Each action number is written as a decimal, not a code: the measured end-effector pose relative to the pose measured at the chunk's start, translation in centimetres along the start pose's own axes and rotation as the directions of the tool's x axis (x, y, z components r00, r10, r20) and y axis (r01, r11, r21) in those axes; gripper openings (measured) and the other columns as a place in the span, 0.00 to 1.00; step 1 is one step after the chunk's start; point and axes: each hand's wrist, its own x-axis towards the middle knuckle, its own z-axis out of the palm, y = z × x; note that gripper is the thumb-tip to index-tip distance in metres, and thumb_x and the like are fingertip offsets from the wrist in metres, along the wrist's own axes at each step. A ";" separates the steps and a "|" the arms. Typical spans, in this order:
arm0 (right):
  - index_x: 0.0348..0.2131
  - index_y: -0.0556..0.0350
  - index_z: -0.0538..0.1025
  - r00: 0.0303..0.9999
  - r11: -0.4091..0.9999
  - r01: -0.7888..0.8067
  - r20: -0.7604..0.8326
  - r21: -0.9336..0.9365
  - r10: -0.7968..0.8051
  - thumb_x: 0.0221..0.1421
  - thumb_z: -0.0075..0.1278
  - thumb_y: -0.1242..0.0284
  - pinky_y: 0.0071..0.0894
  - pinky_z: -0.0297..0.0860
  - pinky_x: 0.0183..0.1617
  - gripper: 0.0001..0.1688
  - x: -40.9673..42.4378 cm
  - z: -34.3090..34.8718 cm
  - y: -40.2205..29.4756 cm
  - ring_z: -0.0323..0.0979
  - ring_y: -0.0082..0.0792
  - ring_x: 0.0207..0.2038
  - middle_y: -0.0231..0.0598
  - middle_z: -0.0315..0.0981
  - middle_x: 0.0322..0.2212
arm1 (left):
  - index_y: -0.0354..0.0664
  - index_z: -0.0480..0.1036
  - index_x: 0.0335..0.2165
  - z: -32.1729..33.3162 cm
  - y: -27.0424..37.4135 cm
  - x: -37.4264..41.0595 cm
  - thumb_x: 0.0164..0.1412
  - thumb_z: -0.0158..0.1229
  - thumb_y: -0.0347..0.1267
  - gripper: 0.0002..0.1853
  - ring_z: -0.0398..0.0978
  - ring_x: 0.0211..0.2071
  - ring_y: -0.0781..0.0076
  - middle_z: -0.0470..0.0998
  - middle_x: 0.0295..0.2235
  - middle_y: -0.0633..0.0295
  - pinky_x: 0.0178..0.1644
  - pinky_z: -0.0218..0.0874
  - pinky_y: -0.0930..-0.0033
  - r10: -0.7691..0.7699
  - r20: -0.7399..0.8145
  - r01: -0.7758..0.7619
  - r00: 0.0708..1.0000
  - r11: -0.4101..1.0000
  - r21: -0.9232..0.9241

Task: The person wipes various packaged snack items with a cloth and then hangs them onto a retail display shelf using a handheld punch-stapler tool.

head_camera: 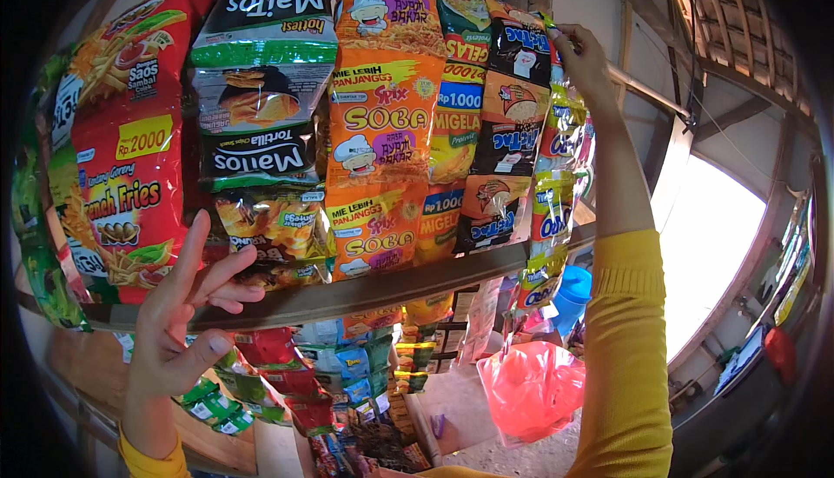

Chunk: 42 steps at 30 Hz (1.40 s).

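Observation:
Strips of snack packets hang in a row over a wooden rail (pixel 469 261). My left hand (pixel 189 321), fingers spread and holding nothing, is at the lower left in front of the rail, near a strip of red French fries packets (pixel 130 185). To its right hang dark tortilla chip packets (pixel 264 100) and orange noodle snack packets (pixel 381 119). My right hand (pixel 576 48) is raised at the top right, its fingertips bent at the top of a strip of small yellow-green packets (pixel 554 198). Whether they grip it is hard to see. Beside it hang black and peach packets (pixel 508 100).
Below the rail hang more snack strips (pixel 355 367). A red plastic bag (pixel 534 390) and a blue plastic container (pixel 573 295) are at the lower right. A light-coloured pole (pixel 651 93) runs behind my right arm, with a bright opening (pixel 710 243) beyond it.

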 end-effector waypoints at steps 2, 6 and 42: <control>0.38 0.53 0.75 0.961 0.962 0.083 -0.233 -0.260 -0.146 0.46 0.51 0.55 0.35 0.62 0.49 0.24 -2.1 2.1 1.2 0.67 0.39 0.45 0.45 0.70 0.39 | 0.33 0.36 0.59 0.2 -0.3 0.2 0.49 0.59 0.47 0.53 0.73 0.42 0.65 0.65 0.50 0.46 0.42 0.61 0.73 -0.038 0.003 0.038 0.999 0.999 -0.028; 0.40 0.56 0.74 0.961 0.964 0.104 -0.227 -0.243 -0.161 0.43 0.54 0.59 0.36 0.61 0.50 0.26 -3.5 0.9 1.0 0.67 0.41 0.46 0.48 0.70 0.39 | 0.33 0.36 0.59 0.4 -0.3 0.2 0.49 0.60 0.46 0.52 0.73 0.42 0.65 0.65 0.50 0.46 0.42 0.60 0.73 -0.038 0.027 0.039 0.999 0.998 -0.049; 0.50 0.58 0.62 0.617 0.982 -0.143 0.764 -0.126 0.188 0.42 0.53 0.74 0.32 0.61 0.52 0.33 -18.3 4.3 -0.4 0.62 0.46 0.51 0.54 0.64 0.46 | 0.32 0.39 0.59 0.1 -1.7 -6.8 0.52 0.56 0.48 0.49 0.73 0.40 0.65 0.71 0.45 0.51 0.43 0.63 0.70 -0.216 -0.063 0.210 0.974 0.974 -0.087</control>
